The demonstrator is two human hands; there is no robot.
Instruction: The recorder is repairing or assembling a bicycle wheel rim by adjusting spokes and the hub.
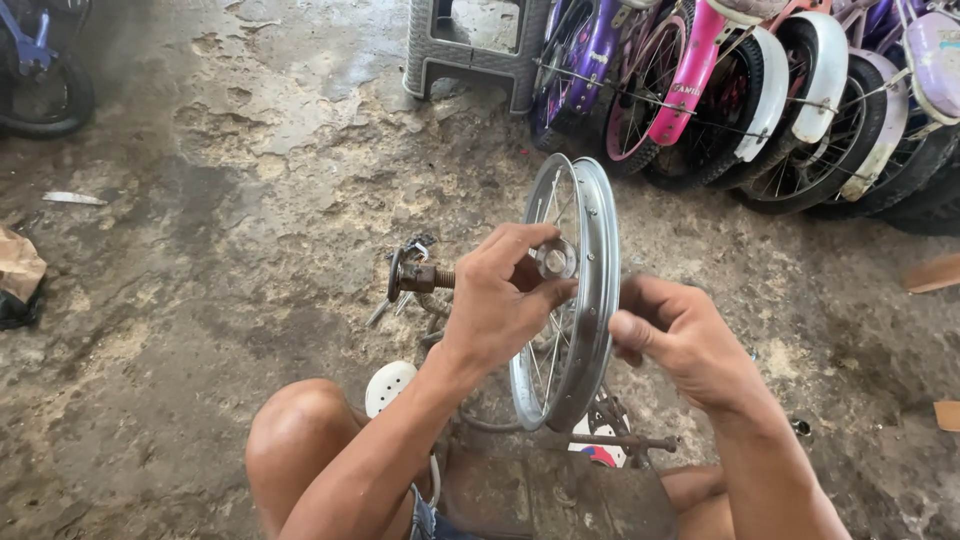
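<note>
Holding a bare wheel rim upright over the concrete

We grip the hub (555, 259) of the small spoked rim (575, 290) with our left hand (500, 300), fingers curled round it. Our right hand (680, 340) closes on the rim's far side; what it pinches we cannot tell. A rusty threaded axle (425, 276) juts left. Children's bicycles (740, 90) stand behind

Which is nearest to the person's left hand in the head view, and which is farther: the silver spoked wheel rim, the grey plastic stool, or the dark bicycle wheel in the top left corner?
From the left hand:
1. Silver spoked wheel rim: held in the hand, centre of view.
2. Grey plastic stool: on the floor ahead, top centre.
3. Dark bicycle wheel: far top left corner.
</note>
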